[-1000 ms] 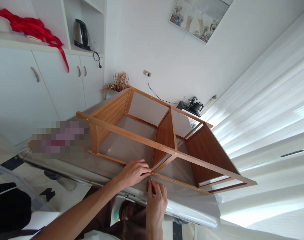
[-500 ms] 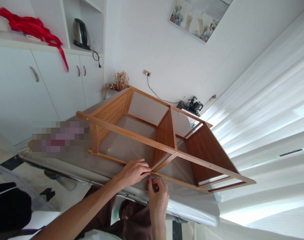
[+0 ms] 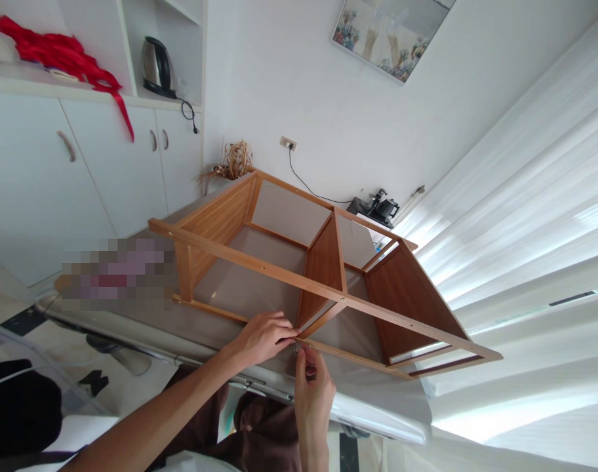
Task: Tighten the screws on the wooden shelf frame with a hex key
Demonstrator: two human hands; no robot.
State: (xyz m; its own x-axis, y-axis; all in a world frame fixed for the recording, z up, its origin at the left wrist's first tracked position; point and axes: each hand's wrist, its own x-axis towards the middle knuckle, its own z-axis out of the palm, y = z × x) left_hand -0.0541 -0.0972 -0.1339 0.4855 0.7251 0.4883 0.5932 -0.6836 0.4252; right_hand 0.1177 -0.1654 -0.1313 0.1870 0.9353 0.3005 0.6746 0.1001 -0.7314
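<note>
A wooden shelf frame (image 3: 259,265) lies on its side on the grey table (image 3: 215,331). My left hand (image 3: 265,337) holds the frame's near lower rail beside the middle shelf board (image 3: 321,262), thumb and fingertips at the joint. Just right of it, my right hand (image 3: 313,383) is closed, thumb and forefinger pinching a thin metal hex key (image 3: 296,349) against the same rail. Most of the key is hidden by the fingers. A screw head (image 3: 343,299) shows in the upper rail above.
A blurred patch (image 3: 117,272) covers something on the table's left end. Beyond the frame are a dried plant (image 3: 237,159) and a black kettle set (image 3: 385,208). White cabinets (image 3: 97,157) stand left, and white curtains (image 3: 539,216) hang right.
My right hand has shifted slightly and its fingers have changed position around the hex key, now pinching near its end. My left hand stays at the joint.
</note>
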